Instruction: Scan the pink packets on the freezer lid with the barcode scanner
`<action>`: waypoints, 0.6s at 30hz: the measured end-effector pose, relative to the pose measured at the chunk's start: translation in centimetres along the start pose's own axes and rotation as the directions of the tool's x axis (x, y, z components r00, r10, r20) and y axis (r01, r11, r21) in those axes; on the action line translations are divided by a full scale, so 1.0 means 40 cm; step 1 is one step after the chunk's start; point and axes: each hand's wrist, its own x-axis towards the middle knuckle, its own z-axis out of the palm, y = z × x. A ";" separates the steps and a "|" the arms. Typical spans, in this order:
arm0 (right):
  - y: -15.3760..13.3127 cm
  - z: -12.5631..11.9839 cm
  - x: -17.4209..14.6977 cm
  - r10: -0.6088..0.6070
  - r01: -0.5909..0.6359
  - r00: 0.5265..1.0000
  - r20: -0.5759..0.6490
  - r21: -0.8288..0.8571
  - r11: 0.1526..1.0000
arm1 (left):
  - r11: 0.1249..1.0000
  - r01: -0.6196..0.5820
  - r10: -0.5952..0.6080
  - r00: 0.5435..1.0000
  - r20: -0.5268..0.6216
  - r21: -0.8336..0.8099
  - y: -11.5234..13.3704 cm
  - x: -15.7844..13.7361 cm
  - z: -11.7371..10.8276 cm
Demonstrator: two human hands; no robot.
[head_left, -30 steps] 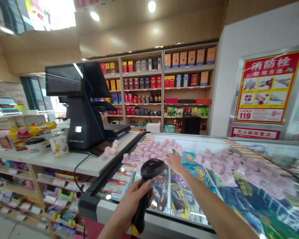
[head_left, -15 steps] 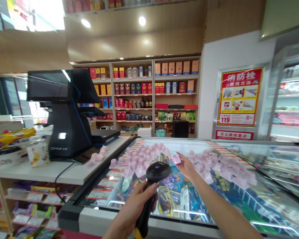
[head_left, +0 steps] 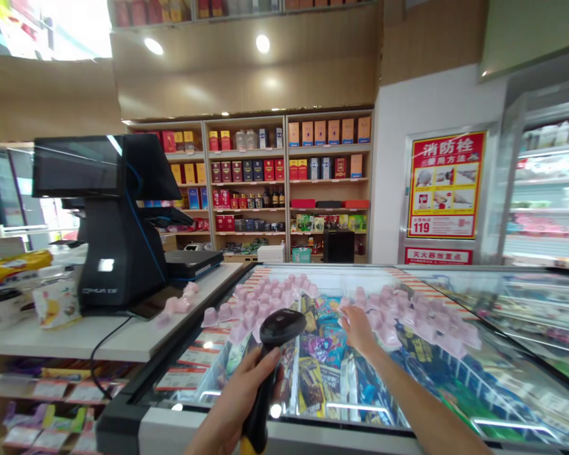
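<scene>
My left hand [head_left: 241, 390] wraps the black-and-yellow plastic scanner [head_left: 281, 326], long axis toward one o'clock; whether my right hand [head_left: 359, 332] pinches anything, I can't tell.

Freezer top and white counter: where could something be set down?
Glass top: the lane between left pink cups and right pink cups, beside the right hand, and the front strip right of the left hand. White counter: between the black cable and small cup cluster. Crowded: both cup groups, and left of the terminal.

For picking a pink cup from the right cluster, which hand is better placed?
Probably the right hand: it is close beside those cups, while the left hand holds the scanner.
</scene>
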 end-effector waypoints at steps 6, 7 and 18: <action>-0.070 0.001 0.019 0.039 -0.048 0.992 -0.124 -0.068 0.997 | 1.000 0.002 -0.001 0.995 -0.096 0.014 0.007 -0.008 -0.055; -0.107 0.013 0.030 0.018 -0.018 0.995 -0.103 0.000 1.000 | 1.000 -0.004 0.006 0.995 -0.101 0.018 0.009 -0.010 -0.062; -0.368 0.189 0.068 -0.094 -0.006 0.976 0.197 0.458 0.889 | 0.999 -0.019 0.025 0.991 -0.132 0.049 0.008 -0.025 -0.101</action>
